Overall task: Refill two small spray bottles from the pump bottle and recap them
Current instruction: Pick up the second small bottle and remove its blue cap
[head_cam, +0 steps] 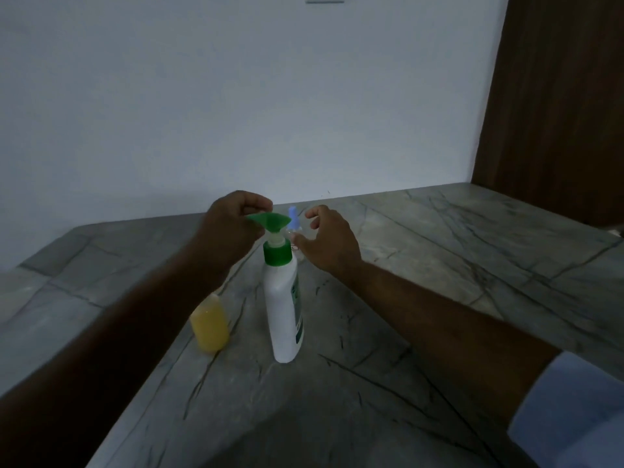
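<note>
A white pump bottle [283, 312] with a green collar and green pump head [270, 220] stands upright in the middle of the stone counter. My left hand [233, 224] is curled over the spout end of the pump head and pinches it. Behind the pump stands a small clear spray bottle with a pale blue cap [293, 216], largely hidden by the pump head. My right hand [329, 239] hovers just right of it with fingers loosely spread, thumb close to the bottle's body. A small bottle of yellow liquid [210, 324] stands at the left; my left forearm hides its top.
The grey veined stone counter [439, 265] runs back to a white wall. A dark wooden panel [553, 106] rises at the right rear. The light is dim.
</note>
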